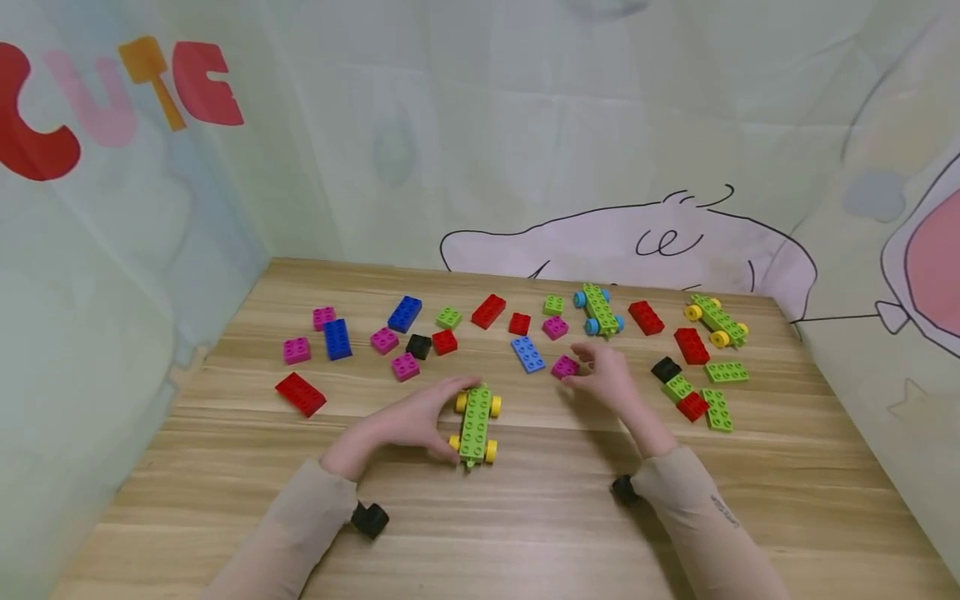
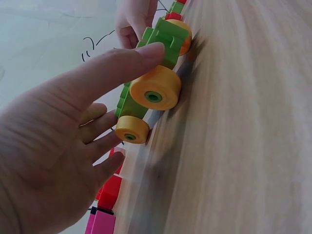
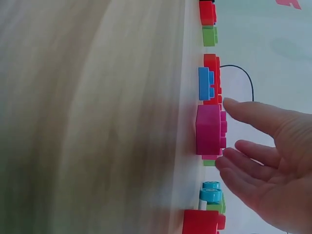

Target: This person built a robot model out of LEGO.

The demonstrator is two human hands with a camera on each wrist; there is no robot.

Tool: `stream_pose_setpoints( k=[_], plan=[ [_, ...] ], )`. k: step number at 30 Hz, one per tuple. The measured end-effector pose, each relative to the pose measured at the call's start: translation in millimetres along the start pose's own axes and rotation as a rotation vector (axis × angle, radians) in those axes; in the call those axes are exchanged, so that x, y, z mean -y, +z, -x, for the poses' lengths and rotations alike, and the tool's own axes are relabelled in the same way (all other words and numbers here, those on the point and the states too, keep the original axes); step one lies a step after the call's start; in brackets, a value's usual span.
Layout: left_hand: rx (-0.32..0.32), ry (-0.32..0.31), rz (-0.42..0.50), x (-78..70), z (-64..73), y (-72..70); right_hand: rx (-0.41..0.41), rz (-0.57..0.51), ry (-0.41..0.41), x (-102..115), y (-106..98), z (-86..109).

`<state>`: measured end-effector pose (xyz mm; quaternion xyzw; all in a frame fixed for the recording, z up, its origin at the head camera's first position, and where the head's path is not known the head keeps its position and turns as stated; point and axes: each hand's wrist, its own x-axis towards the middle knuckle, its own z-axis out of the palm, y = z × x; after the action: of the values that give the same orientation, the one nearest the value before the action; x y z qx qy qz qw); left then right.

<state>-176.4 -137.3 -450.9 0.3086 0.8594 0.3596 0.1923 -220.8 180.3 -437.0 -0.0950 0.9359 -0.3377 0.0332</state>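
A green toy car base with yellow wheels (image 1: 475,423) stands in front of my left hand (image 1: 416,417). That hand holds it from the left, thumb at the near end and fingers at the far end. In the left wrist view, the thumb (image 2: 141,56) lies across the green base above a yellow wheel (image 2: 155,90). My right hand (image 1: 606,379) hovers over a magenta brick (image 1: 565,367), thumb and fingers spread on either side. In the right wrist view, a gap shows between the fingers and the magenta brick (image 3: 208,129).
A light blue brick (image 1: 528,354) lies left of the right hand. Behind it stands a green car base with blue wheels (image 1: 598,309); another with yellow wheels (image 1: 716,321) is at the back right. Several loose bricks, including a red one (image 1: 301,394), spread over the wooden table (image 1: 540,533).
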Motion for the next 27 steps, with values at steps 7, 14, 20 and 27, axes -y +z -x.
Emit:
stream_pose_setpoints(
  k=[7, 14, 20, 27],
  plan=[
    [-0.008, 0.001, 0.005, -1.3, 0.4, 0.1, 0.063, 0.004, 0.068, 0.1, 3.5, -4.4],
    [-0.006, 0.006, 0.003, -3.7, 0.5, -1.2, 0.094, 0.026, 0.101, 1.6, 3.2, -7.0],
    [-0.007, 0.015, 0.005, -3.4, 0.6, -1.3, 0.095, 0.036, 0.108, 2.5, 3.5, -8.0],
    [-0.014, 0.022, -0.002, -3.7, 1.7, -2.4, 0.034, -0.018, 0.092, 7.6, 4.4, -5.8]
  ],
)
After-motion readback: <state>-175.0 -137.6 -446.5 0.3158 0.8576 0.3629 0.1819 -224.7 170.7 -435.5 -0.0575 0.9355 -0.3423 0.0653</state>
